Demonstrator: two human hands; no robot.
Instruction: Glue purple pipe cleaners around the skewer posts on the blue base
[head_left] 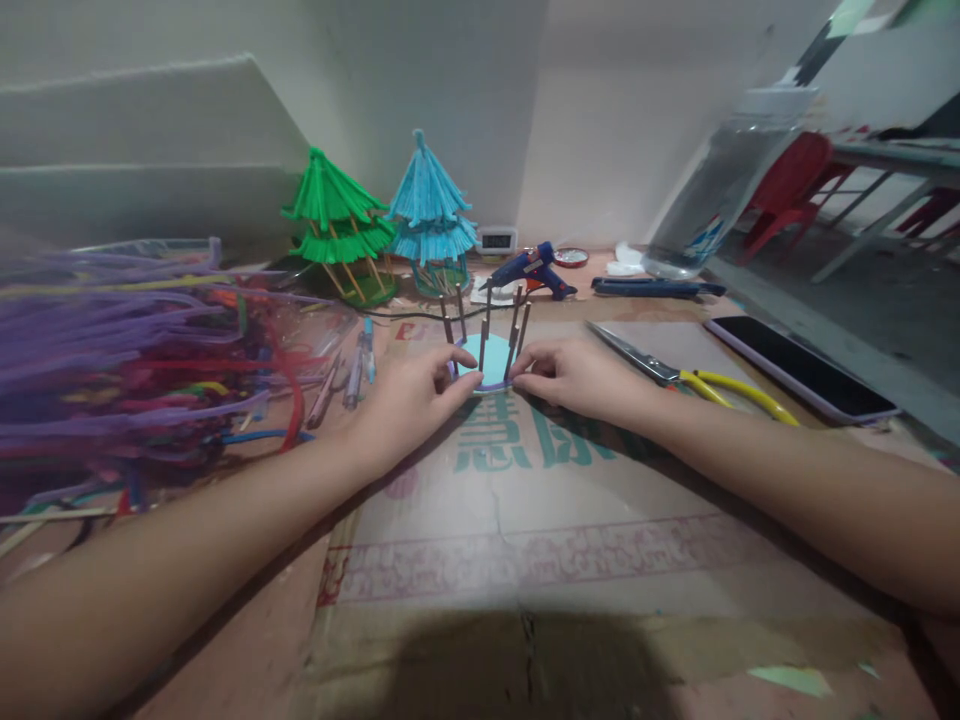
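Left hand at eight o'clock and right hand at four curl fingers by the blue disc, whether gripping I cannot tell.

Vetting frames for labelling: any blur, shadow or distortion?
Head view: purple strips at left badly smeared; clear jar at upper right slants outward, likely wide-angle stretch; dark shadow across the near cardboard; left hand and right hand sharper than the strips.

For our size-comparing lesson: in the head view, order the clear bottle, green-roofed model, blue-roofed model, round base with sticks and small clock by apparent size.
1. Clear bottle
2. Green-roofed model and blue-roofed model: too alike to rank
3. Round base with sticks
4. Small clock
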